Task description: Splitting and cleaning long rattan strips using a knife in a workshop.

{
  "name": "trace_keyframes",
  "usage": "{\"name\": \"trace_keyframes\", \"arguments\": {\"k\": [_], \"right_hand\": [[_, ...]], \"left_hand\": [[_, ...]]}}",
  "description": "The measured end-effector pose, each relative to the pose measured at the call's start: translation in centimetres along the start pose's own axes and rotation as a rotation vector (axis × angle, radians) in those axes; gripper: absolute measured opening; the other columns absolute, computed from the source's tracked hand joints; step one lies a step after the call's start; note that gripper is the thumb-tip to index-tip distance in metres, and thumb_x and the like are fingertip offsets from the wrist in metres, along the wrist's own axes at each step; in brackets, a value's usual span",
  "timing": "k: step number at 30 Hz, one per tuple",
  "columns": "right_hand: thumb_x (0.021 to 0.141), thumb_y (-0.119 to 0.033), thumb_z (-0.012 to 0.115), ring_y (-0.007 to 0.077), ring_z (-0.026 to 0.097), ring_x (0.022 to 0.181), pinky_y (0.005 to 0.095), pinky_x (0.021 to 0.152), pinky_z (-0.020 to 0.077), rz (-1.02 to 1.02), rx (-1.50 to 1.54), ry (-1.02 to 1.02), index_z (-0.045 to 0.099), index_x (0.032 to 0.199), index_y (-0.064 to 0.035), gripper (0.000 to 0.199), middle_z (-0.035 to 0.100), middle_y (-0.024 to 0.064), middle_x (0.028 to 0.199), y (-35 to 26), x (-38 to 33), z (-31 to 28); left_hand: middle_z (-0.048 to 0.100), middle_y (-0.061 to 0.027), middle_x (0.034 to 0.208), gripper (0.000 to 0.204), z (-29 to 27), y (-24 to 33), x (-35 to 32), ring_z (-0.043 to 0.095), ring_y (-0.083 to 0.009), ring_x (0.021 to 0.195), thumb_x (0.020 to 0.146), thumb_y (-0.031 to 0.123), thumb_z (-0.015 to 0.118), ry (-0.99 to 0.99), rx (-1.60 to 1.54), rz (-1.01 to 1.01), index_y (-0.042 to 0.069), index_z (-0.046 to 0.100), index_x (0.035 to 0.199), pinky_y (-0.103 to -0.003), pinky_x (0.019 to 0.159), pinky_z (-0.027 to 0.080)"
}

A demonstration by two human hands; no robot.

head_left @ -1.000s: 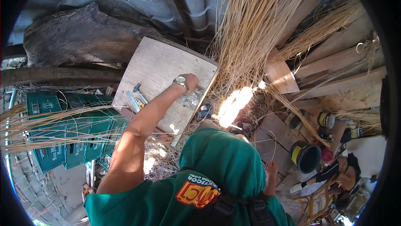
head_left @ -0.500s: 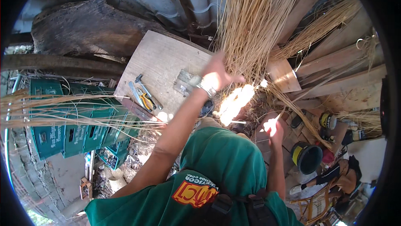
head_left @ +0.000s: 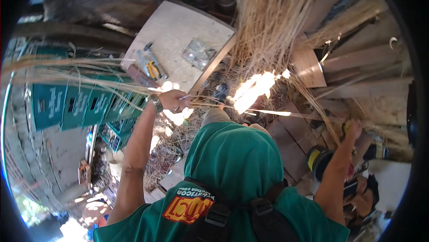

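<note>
My left hand, with a watch at its wrist, is closed round pale cane strips that fan out to the left past the crates. From it a long flat cane strip stretches across in front of my knees to my right hand. My right arm is held far out to the right, and its slightly blurred fingers look closed on the strip's end. Bright sunlight falls on the ground beyond the strip and washes out detail there.
A wooden board ahead carries yellow-handled pliers, a hammer-like tool and a greyish block. Green crates stand left. A tall cane bundle leans ahead. At right are a dark bucket and another person.
My left hand has come back from beside the board and closed on the cane strips at left. My right hand has swung far out to the right, drawing the strip across.
</note>
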State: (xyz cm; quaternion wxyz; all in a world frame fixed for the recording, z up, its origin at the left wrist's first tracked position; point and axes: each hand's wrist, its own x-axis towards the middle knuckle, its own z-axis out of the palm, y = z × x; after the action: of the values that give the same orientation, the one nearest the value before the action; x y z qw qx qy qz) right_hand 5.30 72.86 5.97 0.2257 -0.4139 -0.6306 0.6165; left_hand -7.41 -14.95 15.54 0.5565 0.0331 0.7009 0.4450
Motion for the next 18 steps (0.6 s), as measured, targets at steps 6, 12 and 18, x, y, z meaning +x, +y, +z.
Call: {"name": "trace_keyframes", "arguments": {"k": [6, 12, 18], "right_hand": [[0.092, -0.036, 0.048, 0.0344, 0.060, 0.085, 0.0463, 0.070, 0.0466, -0.620, -1.762, -0.622, 0.062, 0.107, -0.0048, 0.037, 0.062, 0.0200, 0.096, 5.2, -3.3, 5.0], [0.093, -0.018, 0.054, 0.0171, 0.062, 0.087, 0.0287, 0.080, 0.0483, -0.375, -0.402, -1.479, 0.045, 0.126, 0.0022, 0.040, 0.064, 0.0102, 0.096, -3.6, -34.7, 36.4], [0.094, -0.023, 0.052, 0.0201, 0.062, 0.088, 0.0292, 0.079, 0.0489, -0.446, -0.361, -1.507, 0.060, 0.114, -0.0051, 0.028, 0.064, 0.0081, 0.098, -5.7, -35.8, 35.7]], "left_hand": [[0.062, -0.0030, 0.074, 0.020, 3.1, 2.8, -2.1, 0.056, -0.0119, 0.065, 0.088, 0.026, 0.060, 0.329, 0.090, -0.073, 0.006, 0.063, 0.090, -0.028, 0.059, 0.046], [0.064, -0.0045, 0.081, 0.026, 7.4, 6.7, 3.2, 0.056, -0.0119, 0.073, 0.090, 0.029, 0.061, 0.315, 0.264, 0.209, 0.005, 0.064, 0.100, -0.029, 0.067, 0.047], [0.066, -0.0072, 0.087, 0.033, 0.9, 12.0, -1.0, 0.060, -0.0176, 0.080, 0.088, 0.036, 0.061, 0.331, 0.550, 0.201, 0.006, 0.066, 0.100, -0.034, 0.075, 0.048]]}}
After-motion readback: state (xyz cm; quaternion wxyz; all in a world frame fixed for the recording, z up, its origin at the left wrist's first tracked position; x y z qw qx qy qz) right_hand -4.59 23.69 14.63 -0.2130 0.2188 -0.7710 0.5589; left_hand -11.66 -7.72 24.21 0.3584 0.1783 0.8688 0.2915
